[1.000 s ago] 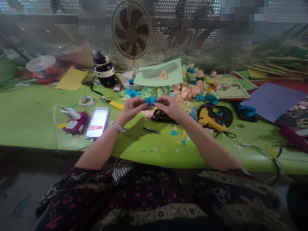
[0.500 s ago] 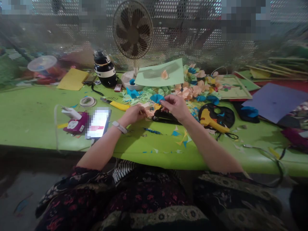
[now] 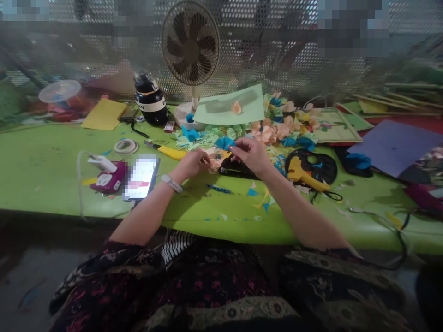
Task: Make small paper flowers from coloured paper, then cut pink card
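My right hand (image 3: 252, 156) pinches a blue paper piece (image 3: 224, 143), fan-shaped with a crinkled edge, between thumb and fingers. To its left, my left hand (image 3: 196, 163) has its fingers pressed together at the edge of a peach paper piece (image 3: 216, 164); the fingertips are partly hidden. A long black object (image 3: 238, 173) lies on the table under my right hand, its kind unclear. Beside my left hand is a yellow-handled cutter (image 3: 171, 152). Behind both hands spreads a pile of peach paper flowers (image 3: 273, 131) mixed with green and blue ones.
On the left lie a phone (image 3: 141, 177), a purple plug adapter (image 3: 110, 179) and a tape roll (image 3: 126, 146). A black bottle (image 3: 151, 103) and a fan (image 3: 191, 44) stand behind. A yellow glue gun (image 3: 304, 175) rests on a black pad at right. Paper scraps dot the green table (image 3: 194, 207).
The blue paper piece in my right hand has shifted slightly left and down. My left hand stays nearly in place by the peach paper.
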### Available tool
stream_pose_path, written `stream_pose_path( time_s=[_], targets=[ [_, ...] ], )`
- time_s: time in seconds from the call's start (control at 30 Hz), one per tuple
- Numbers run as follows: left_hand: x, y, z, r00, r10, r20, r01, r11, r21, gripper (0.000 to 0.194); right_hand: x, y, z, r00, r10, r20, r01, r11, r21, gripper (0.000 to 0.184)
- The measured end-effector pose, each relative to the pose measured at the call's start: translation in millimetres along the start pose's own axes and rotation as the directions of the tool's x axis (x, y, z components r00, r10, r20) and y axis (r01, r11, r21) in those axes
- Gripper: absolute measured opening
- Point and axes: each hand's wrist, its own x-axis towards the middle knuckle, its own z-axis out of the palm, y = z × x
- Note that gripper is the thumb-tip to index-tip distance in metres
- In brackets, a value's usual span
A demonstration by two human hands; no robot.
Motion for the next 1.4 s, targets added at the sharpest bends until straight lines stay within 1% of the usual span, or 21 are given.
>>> stream_pose_path(
  time_s=[0.1, 0.17, 0.23, 0.3, 0.4, 0.5, 0.6, 0.73, 0.8, 0.93, 1.17, 1.27, 1.4],
  targets=[
    [0, 4, -5.4, 0.997, -0.027, -0.068, 0.019, 0.994, -0.109, 0.005, 0, 0, -2, 1.0, -0.01, -0.002, 0.01, 1.0, -0.014, 0.042],
    [0, 8, -7.2, 0.993, -0.081, -0.087, 0.06, 0.973, -0.225, 0.007, 1, 1, -2, 1.0, -0.015, -0.01, 0.015, 1.0, -0.022, 0.041],
    [-1, 12, -7.6, 0.989, -0.137, -0.063, 0.102, 0.918, -0.382, 0.01, 2, 4, -2, 0.999, -0.021, -0.028, 0.02, 0.999, -0.025, 0.041],
    [-1, 16, -7.7, 0.985, -0.17, -0.028, 0.131, 0.844, -0.52, 0.013, 1, 7, -1, 0.998, -0.028, -0.049, 0.026, 0.999, -0.034, 0.04],
    [-3, 23, -8.3, 0.982, -0.188, -0.028, 0.131, 0.778, -0.615, 0.017, 0, 10, 1, 0.996, -0.051, -0.068, 0.046, 0.996, -0.076, 0.038],
    [-5, 28, -9.3, 0.979, -0.2, -0.036, 0.128, 0.745, -0.655, 0.018, -2, 10, 3, 0.993, -0.086, -0.086, 0.072, 0.985, -0.157, 0.037],
    [-7, 30, -9.6, 0.976, -0.216, -0.022, 0.142, 0.711, -0.689, 0.019, -4, 9, 5, 0.986, -0.132, -0.105, 0.099, 0.958, -0.27, 0.036],
    [-7, 33, -9.2, 0.976, -0.219, 0.005, 0.155, 0.672, -0.724, 0.02, -5, 9, 7, 0.974, -0.209, -0.091, 0.158, 0.908, -0.389, 0.029],
    [-8, 35, -8.7, 0.978, -0.211, 0.002, 0.145, 0.667, -0.731, 0.021, -6, 10, 7, 0.965, -0.249, -0.082, 0.189, 0.876, -0.444, 0.024],
    [-9, 38, -6.9, 0.977, -0.209, -0.04, 0.112, 0.663, -0.74, 0.028, -7, 13, 8, 0.942, -0.325, -0.079, 0.23, 0.801, -0.552, 0.017],
    [-10, 41, -3.1, 0.977, -0.202, -0.07, 0.085, 0.666, -0.741, 0.033, -10, 16, 12, 0.917, -0.391, -0.073, 0.263, 0.735, -0.625, 0.019],
    [-11, 43, -1.9, 0.971, -0.204, -0.126, 0.043, 0.664, -0.747, 0.036, -12, 16, 14, 0.916, -0.393, -0.073, 0.26, 0.725, -0.638, 0.019],
    [-13, 48, -0.9, 0.952, -0.173, -0.253, -0.054, 0.717, -0.695, 0.034, -15, 13, 15, 0.918, -0.388, -0.082, 0.237, 0.701, -0.673, 0.019]
  ],
)
